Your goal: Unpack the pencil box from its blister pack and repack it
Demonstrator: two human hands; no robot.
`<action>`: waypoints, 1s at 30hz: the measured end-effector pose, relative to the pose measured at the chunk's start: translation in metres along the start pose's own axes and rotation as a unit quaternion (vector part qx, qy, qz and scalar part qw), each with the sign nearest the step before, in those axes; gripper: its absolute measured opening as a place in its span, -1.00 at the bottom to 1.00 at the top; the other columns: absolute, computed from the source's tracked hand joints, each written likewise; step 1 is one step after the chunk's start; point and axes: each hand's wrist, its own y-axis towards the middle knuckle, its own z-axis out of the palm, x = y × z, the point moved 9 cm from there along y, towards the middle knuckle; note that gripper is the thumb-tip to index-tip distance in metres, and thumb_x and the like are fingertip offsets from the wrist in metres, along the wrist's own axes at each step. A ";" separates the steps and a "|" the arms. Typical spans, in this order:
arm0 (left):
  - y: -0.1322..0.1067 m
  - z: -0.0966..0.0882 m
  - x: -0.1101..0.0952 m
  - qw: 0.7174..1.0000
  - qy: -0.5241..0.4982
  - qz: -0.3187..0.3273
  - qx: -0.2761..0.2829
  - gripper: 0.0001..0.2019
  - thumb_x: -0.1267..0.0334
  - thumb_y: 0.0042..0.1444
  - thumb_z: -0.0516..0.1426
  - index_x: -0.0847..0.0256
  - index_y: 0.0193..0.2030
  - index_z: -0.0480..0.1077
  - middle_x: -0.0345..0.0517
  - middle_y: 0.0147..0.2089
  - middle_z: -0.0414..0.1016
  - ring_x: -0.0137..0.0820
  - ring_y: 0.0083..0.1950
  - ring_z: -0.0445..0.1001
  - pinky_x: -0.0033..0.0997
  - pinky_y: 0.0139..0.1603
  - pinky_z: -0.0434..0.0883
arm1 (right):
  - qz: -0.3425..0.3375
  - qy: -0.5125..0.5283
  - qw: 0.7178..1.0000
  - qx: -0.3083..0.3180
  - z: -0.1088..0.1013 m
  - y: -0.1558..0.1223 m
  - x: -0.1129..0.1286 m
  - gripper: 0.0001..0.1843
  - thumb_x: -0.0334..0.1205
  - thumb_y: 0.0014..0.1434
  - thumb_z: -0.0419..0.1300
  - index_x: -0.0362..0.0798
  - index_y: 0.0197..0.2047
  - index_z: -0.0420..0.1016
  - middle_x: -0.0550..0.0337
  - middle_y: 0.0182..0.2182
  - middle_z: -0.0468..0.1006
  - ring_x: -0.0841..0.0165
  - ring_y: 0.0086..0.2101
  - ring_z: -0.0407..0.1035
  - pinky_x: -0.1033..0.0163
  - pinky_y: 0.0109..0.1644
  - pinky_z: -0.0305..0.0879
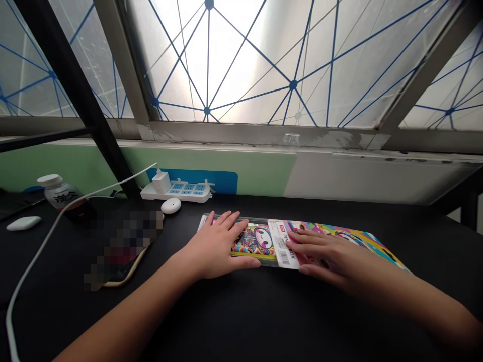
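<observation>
A flat, colourful pencil box (pixel 260 239) with cartoon characters lies on the black table, partly inside clear plastic. A bright printed card (pixel 362 238) extends to its right, with a white barcode label (pixel 286 254) near the middle. My left hand (pixel 215 247) rests flat over the box's left part, fingers spread and thumb along the near edge. Stretched out over the card just right of the label is my right hand (pixel 326 255), palm down. Neither hand is closed around anything. Both hands cover parts of the package.
A white power strip (pixel 192 191) with a plugged-in charger (pixel 161 182) stands against the wall. Its white cable (pixel 56 221) curves down the left side. Nearby are a round white case (pixel 171 205), a blurred phone (pixel 130 251), a white-capped bottle (pixel 60 193) and a black post (pixel 81 90).
</observation>
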 end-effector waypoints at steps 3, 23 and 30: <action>0.000 0.000 0.001 1.000 0.001 -0.003 0.003 -0.02 -0.54 0.07 -0.14 0.07 0.47 0.04 0.07 0.54 -0.11 0.00 0.53 -0.13 0.23 0.45 -0.19 | 0.006 -0.032 0.999 -0.039 -0.010 0.003 -0.002 -0.60 0.08 0.34 0.10 0.26 0.18 0.51 0.26 0.16 0.53 0.06 0.15 0.40 -0.08 0.22 0.35; 0.000 -0.003 0.030 0.999 -0.007 -0.046 0.016 -0.17 -0.45 0.19 -0.17 -0.05 0.47 0.04 -0.11 0.55 -0.13 -0.02 0.55 -0.23 0.20 0.45 -0.19 | 0.020 -0.090 0.996 -0.015 0.035 0.024 0.018 -0.27 -0.09 0.36 0.07 0.15 0.50 -0.14 0.11 0.45 -0.05 0.03 0.40 -0.15 -0.28 0.38 -0.02; -0.004 -0.010 0.063 0.995 -0.014 -0.077 0.056 -0.14 -0.46 0.15 -0.12 -0.06 0.48 0.00 -0.07 0.56 -0.16 -0.02 0.55 -0.27 0.21 0.44 -0.24 | 0.037 -0.073 0.996 -0.022 0.027 0.017 -0.008 -0.19 -0.51 0.22 -0.10 0.13 0.49 -0.08 0.15 0.44 0.00 0.10 0.37 -0.03 -0.20 0.36 0.11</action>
